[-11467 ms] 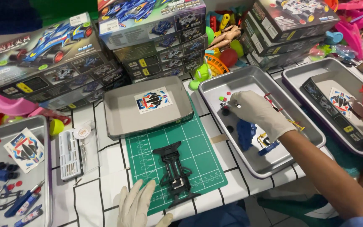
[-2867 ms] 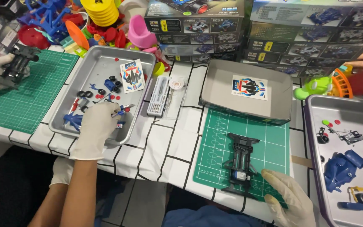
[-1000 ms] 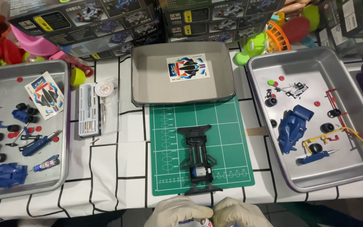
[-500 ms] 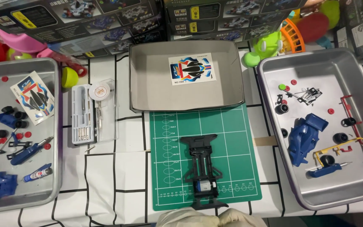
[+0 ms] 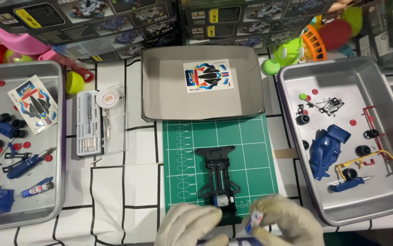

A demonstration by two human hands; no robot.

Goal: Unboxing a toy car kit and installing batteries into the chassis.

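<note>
Your gloved left hand [image 5: 188, 224] and gloved right hand [image 5: 284, 222] sit at the bottom edge, close together. Your right fingers are curled and pinching a small tube [image 5: 254, 222] with a blue and white label; whether your left hand also grips its lower end you cannot tell, since the frame cuts that part off. Just beyond your hands, a black toy car chassis [image 5: 219, 178] with a small motor at its near end lies on the green cutting mat [image 5: 255, 155]. Past the mat sits a shallow grey box tray [image 5: 160, 86] holding a sticker sheet [image 5: 208, 75]. To the right, a metal tray [image 5: 387, 91] holds a blue car body [image 5: 326, 148]. To the left lies a clear tool case [image 5: 101, 120], and beyond it another metal tray [image 5: 57, 136].
</note>
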